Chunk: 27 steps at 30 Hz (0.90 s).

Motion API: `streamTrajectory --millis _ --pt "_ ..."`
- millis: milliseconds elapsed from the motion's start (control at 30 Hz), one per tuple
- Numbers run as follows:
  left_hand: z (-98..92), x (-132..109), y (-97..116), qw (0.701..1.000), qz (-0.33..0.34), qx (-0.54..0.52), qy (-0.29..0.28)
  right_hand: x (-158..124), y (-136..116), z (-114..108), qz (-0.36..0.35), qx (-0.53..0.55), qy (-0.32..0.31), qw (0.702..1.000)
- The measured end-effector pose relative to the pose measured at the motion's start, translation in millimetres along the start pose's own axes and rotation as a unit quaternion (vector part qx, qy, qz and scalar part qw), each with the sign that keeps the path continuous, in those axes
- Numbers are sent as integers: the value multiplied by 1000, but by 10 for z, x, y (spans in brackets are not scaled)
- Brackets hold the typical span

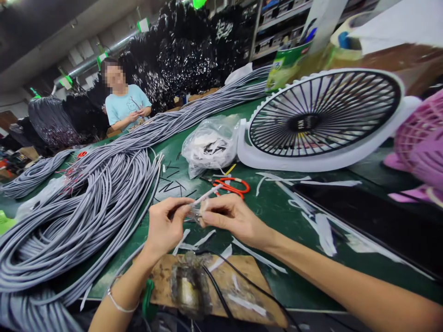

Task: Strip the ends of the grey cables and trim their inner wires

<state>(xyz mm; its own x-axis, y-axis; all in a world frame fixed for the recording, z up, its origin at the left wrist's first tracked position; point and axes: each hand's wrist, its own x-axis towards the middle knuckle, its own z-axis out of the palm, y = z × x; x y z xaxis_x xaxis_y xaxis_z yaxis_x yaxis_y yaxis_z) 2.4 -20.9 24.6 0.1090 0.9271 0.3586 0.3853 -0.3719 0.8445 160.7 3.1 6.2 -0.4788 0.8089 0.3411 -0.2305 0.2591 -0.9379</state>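
My left hand (168, 226) is closed in a pinch around the end of a grey cable (133, 255), which trails down behind the wrist. My right hand (240, 221) meets it from the other side, thumb and forefinger pressed together at the cable's end. A thin whitish strip (209, 194) sticks out above the fingertips. Small shiny bits show between the two hands, too fine to make out. Just beyond lie orange-handled scissors (238, 186). Loose white strips (205, 238) are scattered on the green table (221, 251) below the hands.
A large coil of grey cables (86, 216) fills the left side. Beyond the hands are a plastic bag (207, 145) of white scraps and a white fan (308, 122). A wooden board (249, 276) carries a taped device (190, 286). A co-worker (126, 103) sits across.
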Motion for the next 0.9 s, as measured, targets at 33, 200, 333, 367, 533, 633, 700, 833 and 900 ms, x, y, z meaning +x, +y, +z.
streamTrajectory --millis 33,200,333,367,533,633,700,833,900 --pt "11 0 -6 1000 -17 -6 -2 -9 -26 -14 -14 7 18 1000" --pt "71 -8 -33 997 -63 -49 13 -31 -120 -81 -41 85 76 993" --pt "81 -17 -41 997 -41 -53 27 -21 -147 -76 -37 84 118 989" --pt "76 -20 -34 998 -29 -53 20 -14 -143 -64 -35 81 134 987" --pt "36 -43 41 998 42 30 -39 45 -87 24 -18 66 198 978" --pt "-2 -24 20 994 59 80 -47 80 -159 -91 -44 26 234 971" --pt "-39 11 -50 993 40 107 -30 100 -297 -284 -104 0 291 951" --pt "-75 74 -176 997 -42 61 -6 128 -535 -520 -218 -17 421 880" --pt "-50 77 -168 997 -57 -43 -20 119 -486 -394 -119 -11 379 917"
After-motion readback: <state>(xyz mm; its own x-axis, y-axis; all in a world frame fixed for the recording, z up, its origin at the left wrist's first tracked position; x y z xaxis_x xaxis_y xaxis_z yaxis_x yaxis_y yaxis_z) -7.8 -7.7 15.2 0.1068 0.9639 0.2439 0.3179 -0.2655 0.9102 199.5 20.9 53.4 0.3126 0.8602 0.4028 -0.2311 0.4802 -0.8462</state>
